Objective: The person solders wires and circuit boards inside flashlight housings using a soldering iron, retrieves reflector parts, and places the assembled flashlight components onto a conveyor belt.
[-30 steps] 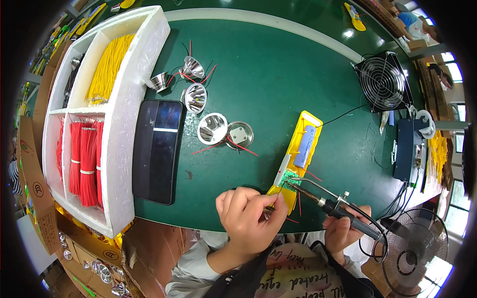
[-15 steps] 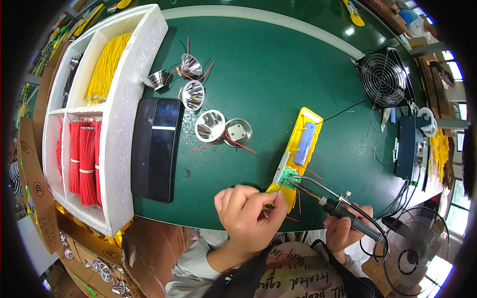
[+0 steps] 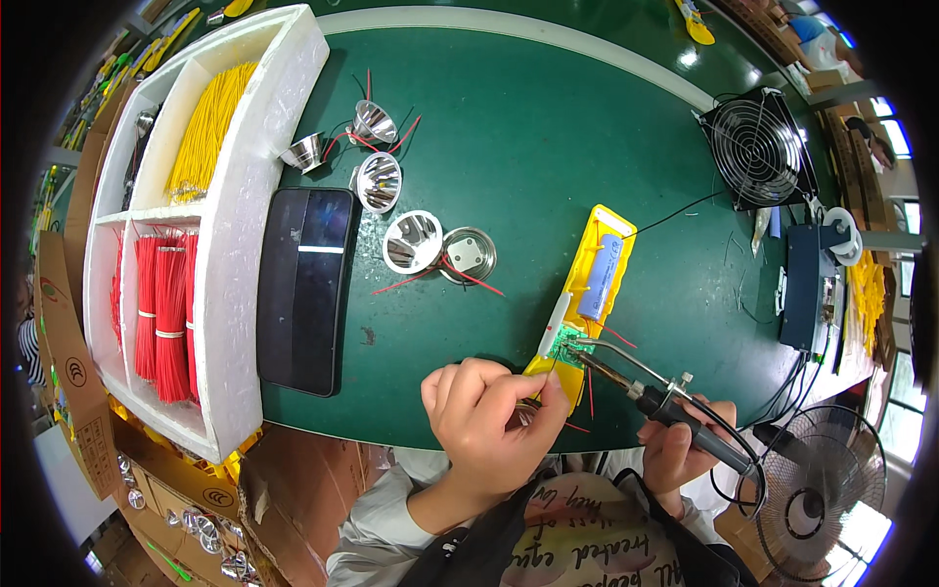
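Observation:
A yellow plastic housing (image 3: 615,235) lies open on the green table, slanting toward me. Inside it sit a blue-violet cylindrical battery (image 3: 601,278) and, nearer me, a small green circuit board (image 3: 565,342). My right hand (image 3: 685,448) grips a soldering iron (image 3: 675,409) with a thin bent metal tube clamped alongside. The iron's tip rests at the board. My left hand (image 3: 499,416) is closed at the housing's near end, thumb and forefinger pinching a thin dark wire (image 3: 556,366) that runs toward the board. Red wires stick out beside the board.
Metal reflector cups (image 3: 412,242) with red wires lie at centre left, beside a black phone (image 3: 308,293). A white foam box (image 3: 245,225) holds yellow and red wire bundles. At right stand a black square fan (image 3: 753,152), a dark station box (image 3: 807,289) and a solder spool (image 3: 842,238).
Almost everything holds its place. The view has shifted very slightly, and the housing appears a touch farther from me. Both hands keep their grips.

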A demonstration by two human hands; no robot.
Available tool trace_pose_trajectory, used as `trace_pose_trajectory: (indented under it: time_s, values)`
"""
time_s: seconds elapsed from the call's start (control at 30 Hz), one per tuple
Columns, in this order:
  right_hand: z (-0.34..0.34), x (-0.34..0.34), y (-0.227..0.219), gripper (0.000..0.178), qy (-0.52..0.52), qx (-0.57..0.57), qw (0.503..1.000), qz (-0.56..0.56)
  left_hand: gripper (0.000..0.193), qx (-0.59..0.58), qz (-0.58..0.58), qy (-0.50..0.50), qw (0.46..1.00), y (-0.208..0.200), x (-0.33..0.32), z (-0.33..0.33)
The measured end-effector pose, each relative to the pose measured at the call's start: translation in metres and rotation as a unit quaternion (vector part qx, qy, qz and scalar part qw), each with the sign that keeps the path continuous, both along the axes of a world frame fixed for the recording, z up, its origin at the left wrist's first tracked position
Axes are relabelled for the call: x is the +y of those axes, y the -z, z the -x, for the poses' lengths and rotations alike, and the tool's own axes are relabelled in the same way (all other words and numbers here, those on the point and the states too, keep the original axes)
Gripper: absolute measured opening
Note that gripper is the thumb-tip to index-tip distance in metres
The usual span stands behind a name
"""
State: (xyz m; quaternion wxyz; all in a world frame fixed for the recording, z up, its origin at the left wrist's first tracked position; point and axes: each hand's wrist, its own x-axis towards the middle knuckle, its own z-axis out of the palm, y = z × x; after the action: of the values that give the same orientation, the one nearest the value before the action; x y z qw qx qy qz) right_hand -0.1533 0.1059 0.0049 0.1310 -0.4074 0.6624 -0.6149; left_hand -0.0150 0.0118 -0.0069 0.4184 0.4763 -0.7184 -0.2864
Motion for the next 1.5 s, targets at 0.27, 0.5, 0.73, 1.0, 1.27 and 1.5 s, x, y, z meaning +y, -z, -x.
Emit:
trace_pose_trajectory:
  time_s: [0.27, 0.5, 0.73, 1.0, 1.27, 1.5]
  values:
    - [0.001, 0.0, 0.001, 0.038, -0.006, 0.01, 1.0, 0.004, 0.014, -0.001, -0.007, 0.0, 1.0, 0.0, 0.0, 0.0]
    - [0.005, 0.006, -0.001, 0.029, -0.026, 0.016, 1.0, -0.005, 0.015, 0.001, -0.008, 0.001, 1.0, 0.001, 0.0, 0.0]
    - [0.004, 0.007, -0.003, 0.031, -0.042, 0.019, 0.999, 0.013, 0.014, 0.01, 0.014, -0.009, 1.0, 0.007, 0.0, 0.001]
    - [0.008, 0.009, -0.007, 0.033, -0.065, 0.051, 0.997, 0.012, 0.014, 0.005, 0.008, -0.01, 1.0, 0.007, 0.001, 0.001]
    - [0.027, 0.018, -0.005, 0.038, 0.107, 0.047, 0.988, 0.103, 0.013, -0.019, 0.002, -0.017, 1.0, 0.0, 0.003, 0.002]
    - [0.065, 0.038, 0.002, 0.015, 0.233, -0.005, 0.969, 0.089, 0.012, -0.073, 0.004, -0.005, 0.997, -0.002, 0.007, 0.004]
